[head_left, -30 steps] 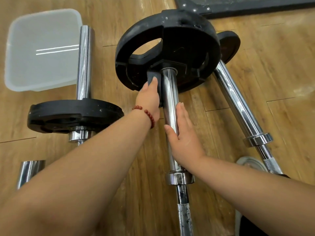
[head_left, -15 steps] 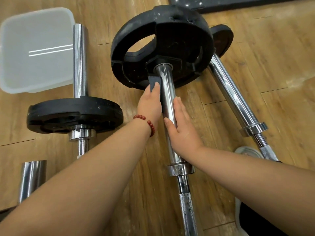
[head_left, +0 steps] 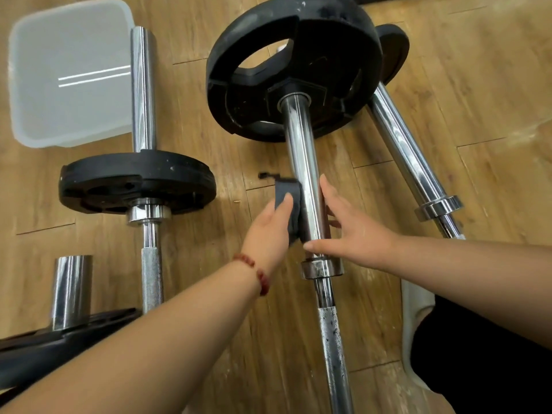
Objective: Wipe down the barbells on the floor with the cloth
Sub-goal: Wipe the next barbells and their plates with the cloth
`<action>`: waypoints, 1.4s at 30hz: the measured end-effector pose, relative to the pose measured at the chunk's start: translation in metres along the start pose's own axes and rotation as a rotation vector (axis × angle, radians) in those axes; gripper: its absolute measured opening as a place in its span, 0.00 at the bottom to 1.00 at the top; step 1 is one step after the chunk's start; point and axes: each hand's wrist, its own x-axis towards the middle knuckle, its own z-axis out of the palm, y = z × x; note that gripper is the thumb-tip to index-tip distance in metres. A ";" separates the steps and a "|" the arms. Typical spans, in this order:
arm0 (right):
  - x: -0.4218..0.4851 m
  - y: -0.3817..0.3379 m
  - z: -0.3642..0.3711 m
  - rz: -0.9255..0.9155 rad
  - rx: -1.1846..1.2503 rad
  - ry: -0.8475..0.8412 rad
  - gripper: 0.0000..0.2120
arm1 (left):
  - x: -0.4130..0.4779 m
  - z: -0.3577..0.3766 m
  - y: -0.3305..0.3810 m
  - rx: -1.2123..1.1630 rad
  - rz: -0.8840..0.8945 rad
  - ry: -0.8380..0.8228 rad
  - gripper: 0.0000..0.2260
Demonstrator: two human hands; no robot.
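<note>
Left grip [head_left: 268, 228] is clamped on the cloth [head_left: 285, 194], pressing it against the left side of the middle bar [head_left: 301, 162], just above the collar [head_left: 321, 268]. Right grip [head_left: 355, 234] is spread apart: fingers straight along the right side of the middle bar, thumb across its front near the collar. The middle bar lies on the floor [head_left: 478, 85] with a black plate [head_left: 298, 70] at its far end. Right bar [head_left: 400, 150] and left bar [head_left: 143, 94] lie alongside. A tub [head_left: 68, 73] sits just beside the left bar.
</note>
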 end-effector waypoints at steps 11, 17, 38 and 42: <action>0.003 0.013 -0.041 0.028 -0.135 -0.236 0.50 | -0.020 0.018 -0.005 0.147 0.196 -0.040 0.16; 0.006 0.014 -0.051 0.084 0.038 -0.209 0.42 | -0.025 0.008 -0.017 0.343 0.330 -0.161 0.23; 0.006 0.005 -0.047 0.050 -0.024 -0.223 0.41 | -0.002 0.016 -0.011 0.025 0.129 0.186 0.18; 0.007 0.005 -0.043 0.040 -0.026 -0.213 0.40 | -0.014 0.024 -0.012 0.148 0.135 0.119 0.21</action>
